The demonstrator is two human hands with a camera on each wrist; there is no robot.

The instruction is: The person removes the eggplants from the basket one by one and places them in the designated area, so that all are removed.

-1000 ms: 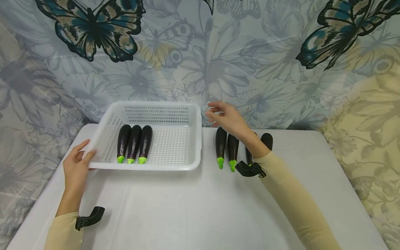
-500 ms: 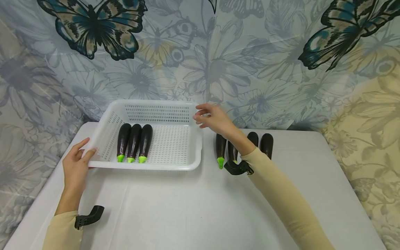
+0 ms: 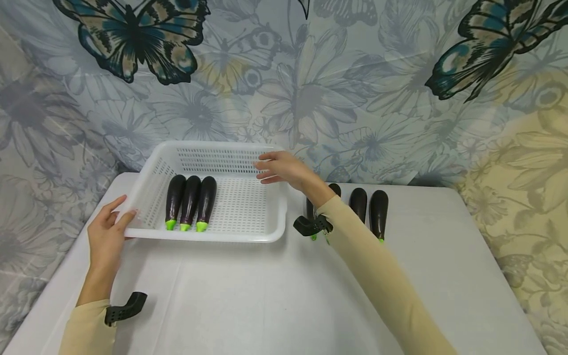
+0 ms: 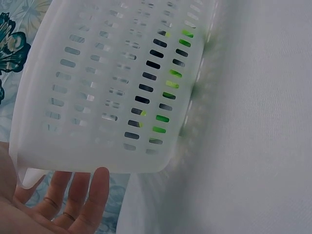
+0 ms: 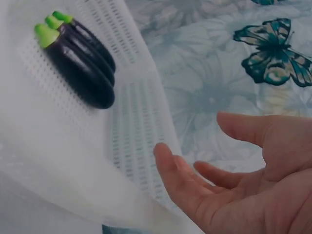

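Observation:
My left hand (image 3: 106, 236) grips the left rim of a white perforated plastic basket (image 3: 241, 209), thumb on the rim and fingers beneath it. The left wrist view has the basket's slotted end wall (image 4: 97, 92) above the spread fingers (image 4: 95, 195). Inside, toward the left, three dark eggplants (image 3: 191, 199) with green stem ends lie side by side. My right hand (image 3: 284, 167) hovers over the basket's right end and holds nothing. In the right wrist view its thumb and fingers stand apart beside the basket wall.
More eggplants (image 3: 378, 212) lie in a row on the white-covered table (image 3: 230, 296) right of the basket, partly hidden by the right forearm. A fabric backdrop (image 3: 310, 88) with butterflies and flowers rises behind the table.
My right hand has moved left, from above the loose eggplants to over the basket's right end, and its fingers have spread a little. My left hand and the basket have stayed nearly still.

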